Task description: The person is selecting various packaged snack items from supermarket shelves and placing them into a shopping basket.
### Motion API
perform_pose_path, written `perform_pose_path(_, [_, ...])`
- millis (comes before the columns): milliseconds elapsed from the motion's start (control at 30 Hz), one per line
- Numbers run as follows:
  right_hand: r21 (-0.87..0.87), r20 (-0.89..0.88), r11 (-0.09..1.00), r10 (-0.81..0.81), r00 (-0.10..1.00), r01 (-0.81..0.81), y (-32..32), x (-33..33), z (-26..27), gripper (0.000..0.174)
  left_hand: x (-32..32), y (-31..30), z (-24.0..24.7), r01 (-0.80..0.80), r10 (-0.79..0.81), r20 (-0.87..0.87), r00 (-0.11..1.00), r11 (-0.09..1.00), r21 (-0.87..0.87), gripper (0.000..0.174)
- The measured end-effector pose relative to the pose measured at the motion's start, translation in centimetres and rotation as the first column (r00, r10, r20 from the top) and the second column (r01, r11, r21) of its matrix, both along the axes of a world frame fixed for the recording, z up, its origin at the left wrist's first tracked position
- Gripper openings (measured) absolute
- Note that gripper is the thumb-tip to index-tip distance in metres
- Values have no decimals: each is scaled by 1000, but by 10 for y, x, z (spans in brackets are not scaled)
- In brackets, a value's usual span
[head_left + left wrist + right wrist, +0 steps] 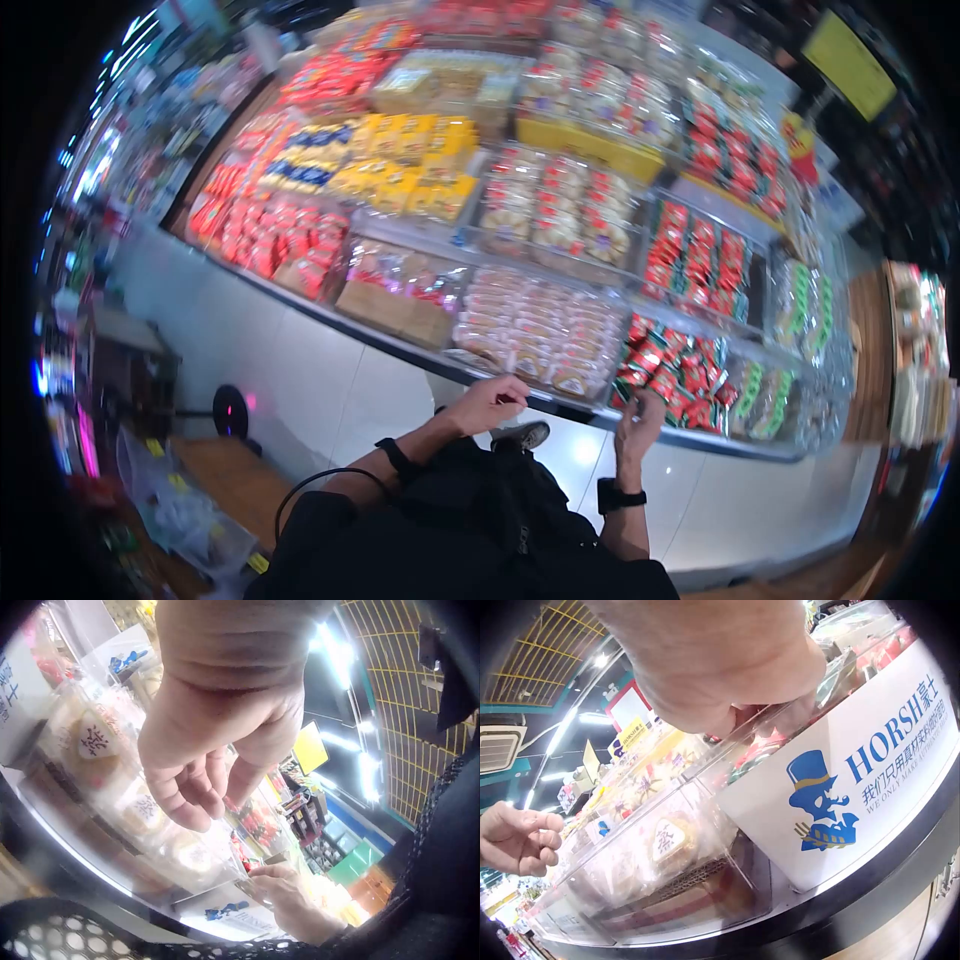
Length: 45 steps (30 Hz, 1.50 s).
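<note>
My left hand hovers at the display's front edge with its fingers loosely curled and nothing in them. Beside it is a clear bin of wrapped pale cakes, triangular white labels on their packs. Over the front rim of the neighbouring bin, my right hand hangs with bent fingers close to red and green wrapped packets. In the right wrist view that hand is above a white HORSH sign, its fingertips mostly hidden. No packet shows lifted in either hand.
More bins of yellow packets, red packets and clear-wrapped buns rise in tiers behind. Transparent walls divide the bins. A tiled floor lies before the stand; a wooden box stands lower left.
</note>
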State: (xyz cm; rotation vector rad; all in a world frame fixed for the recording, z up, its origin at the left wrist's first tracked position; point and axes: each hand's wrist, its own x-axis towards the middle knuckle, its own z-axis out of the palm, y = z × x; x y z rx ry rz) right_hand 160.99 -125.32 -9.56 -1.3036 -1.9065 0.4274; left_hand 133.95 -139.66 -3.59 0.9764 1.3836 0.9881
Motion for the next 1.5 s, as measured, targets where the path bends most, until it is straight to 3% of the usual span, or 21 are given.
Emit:
perform_pose_path(67, [-130, -108, 990, -62, 992, 48, -6, -4, 13, 15, -8, -17, -7, -24, 24, -32, 999, 1000, 10, 27])
perform_pose_path(133, [-28, -128, 987, -159, 979, 157, -6, -6, 20, 10, -23, -40, -15, -94, 96, -61, 994, 995, 31, 25])
perform_pose_path(233, [28, -234, 982, -177, 956, 188, -15, -30, 42, 6, -60, -84, -41, -221, 222, -20, 975, 975, 28, 25])
perform_pose_path(300, [-105, -324, 988, -139, 936, 110, -29, -65, 54, 6, -88, -118, -56, -329, 330, 74, 941, 944, -32, 24])
perform_pose_path(333, [-68, -244, 995, -94, 965, 79, -40, -89, 61, 5, -102, -137, -60, -380, 390, 129, 912, 920, -93, 23])
perform_pose_path(367, [-93, -333, 995, 13, 943, -47, -55, -119, 66, 5, -115, -157, -64, -430, 454, 182, 873, 889, -156, 23])
perform_pose_path(433, [-214, -336, 931, 215, 917, -297, -88, -171, 63, 7, -141, -198, -82, -540, 574, 91, 814, 805, -247, 19])
perform_pose_path(500, [-405, -383, 743, 391, 837, -533, -126, -226, 51, 10, -167, -246, -129, -645, 702, 110, 703, 696, -316, 15])
perform_pose_path(567, [-484, -331, 504, 651, 683, -715, -173, -277, 58, 16, -192, -295, -151, -726, 827, 80, 557, 532, -436, 17])
perform_pose_path(633, [-664, -155, 233, 887, 436, -710, -197, -303, 40, 30, -208, -345, -157, -762, 899, 61, 435, 403, -508, 19])
perform_pose_path(667, [-742, -152, 111, 933, 327, -661, -201, -316, 21, 43, -215, -368, -157, -775, 920, 67, 386, 363, -518, 19])
perform_pose_path(800, [-736, -199, 85, 921, 335, -672, -227, -371, 0, 39, -222, -439, -150, -833, 981, 20, 194, 175, -525, 20])
perform_pose_path(900, [-707, -224, 102, 906, 359, -700, -240, -412, 11, 38, -209, -478, -167, -855, 999, -45, 15, -10, -518, 11])
perform_pose_path(1033, [-644, -124, 103, 964, 236, -758, -252, -467, 24, 37, -178, -514, -190, -804, 983, -178, -56, -150, -576, 15])
perform_pose_path(1100, [-664, -131, 82, 966, 224, -743, -258, -496, 26, 41, -161, -518, -188, -797, 976, -162, -145, -212, -565, 9])
perform_pose_path(1200, [-494, -201, 15, 971, 132, -869, -266, -537, 20, 42, -150, -512, -165, -768, 940, -217, -265, -341, -542, 4])
perform_pose_path(1367, [-334, -141, 2, 989, 52, -943, -270, -583, 2, 45, -147, -505, -176, -745, 897, -89, -432, -411, -525, 5])
perform_pose_path(1500, [-491, -80, 125, 979, 188, -862, -272, -611, 19, 42, -169, -500, -182, -745, 866, -16, -501, -440, -502, 6])
